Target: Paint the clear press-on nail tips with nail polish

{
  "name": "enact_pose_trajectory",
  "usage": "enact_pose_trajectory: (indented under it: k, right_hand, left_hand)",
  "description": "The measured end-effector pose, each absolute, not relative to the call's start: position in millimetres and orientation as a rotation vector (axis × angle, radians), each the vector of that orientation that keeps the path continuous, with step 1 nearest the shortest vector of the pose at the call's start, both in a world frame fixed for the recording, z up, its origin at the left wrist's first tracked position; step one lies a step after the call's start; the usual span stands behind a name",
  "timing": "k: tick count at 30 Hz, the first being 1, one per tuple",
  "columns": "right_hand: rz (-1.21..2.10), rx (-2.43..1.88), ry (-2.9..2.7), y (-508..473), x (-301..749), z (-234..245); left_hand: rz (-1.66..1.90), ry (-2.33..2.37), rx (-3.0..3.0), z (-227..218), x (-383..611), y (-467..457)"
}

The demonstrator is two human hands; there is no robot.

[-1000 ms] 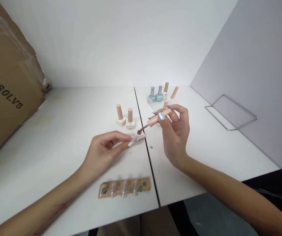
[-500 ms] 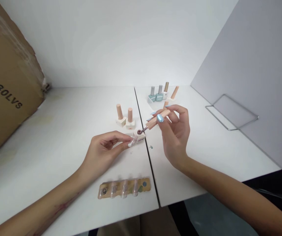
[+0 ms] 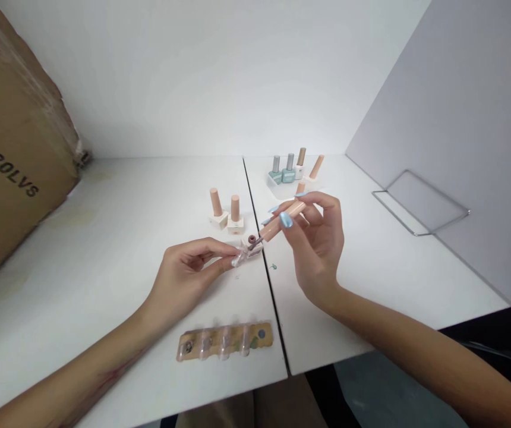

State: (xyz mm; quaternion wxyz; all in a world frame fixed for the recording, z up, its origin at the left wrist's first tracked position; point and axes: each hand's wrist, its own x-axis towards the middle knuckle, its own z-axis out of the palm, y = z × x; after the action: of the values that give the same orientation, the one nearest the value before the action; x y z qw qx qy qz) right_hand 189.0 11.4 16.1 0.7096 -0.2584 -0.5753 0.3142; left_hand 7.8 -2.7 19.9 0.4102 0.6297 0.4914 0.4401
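My left hand (image 3: 188, 270) rests on the white table and pinches a small open nail polish bottle (image 3: 252, 245) at the seam between the two tabletops. My right hand (image 3: 315, 238) holds a peach-coloured brush cap (image 3: 284, 219) tilted down to the left, its brush tip at the bottle's dark neck. The nails on my right hand are painted light blue. A cardboard strip with several clear nail tips (image 3: 224, 342) lies near the front edge, below my left hand.
Two peach-capped bottles (image 3: 226, 214) stand behind the left hand. A group of teal and white bottles (image 3: 292, 168) sits further back. A cardboard box (image 3: 12, 148) fills the left side. A wire frame (image 3: 418, 205) lies at the right by the grey partition.
The brush cap in my right hand has lowered and shifted slightly left, bringing the brush tip down to the bottle's neck. My left hand has stayed put.
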Motion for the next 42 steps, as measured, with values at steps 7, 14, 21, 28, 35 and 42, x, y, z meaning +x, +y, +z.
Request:
enact_pose_trajectory:
  k: [7,14,21,28,35,42]
  right_hand:
    - [0.729,-0.569,-1.313,10,187,18]
    - [0.673,-0.585,-1.274,11,188,18]
    - [0.601,-0.492,-1.403,7,184,17]
    - [0.573,-0.536,-1.306,12,190,20]
    - [0.573,-0.500,-1.439,7,185,16]
    - [0.534,-0.573,-1.314,12,189,22]
  left_hand:
    - [1.111,1.228,1.581,20,9,-2]
    - [1.122,1.218,1.576,20,8,-1]
    - [1.126,1.214,1.584,19,8,-1]
    - [1.110,1.213,1.589,19,6,-2]
    - [1.117,1.186,1.578,18,7,-2]
    - [1.108,1.181,1.558,17,6,0]
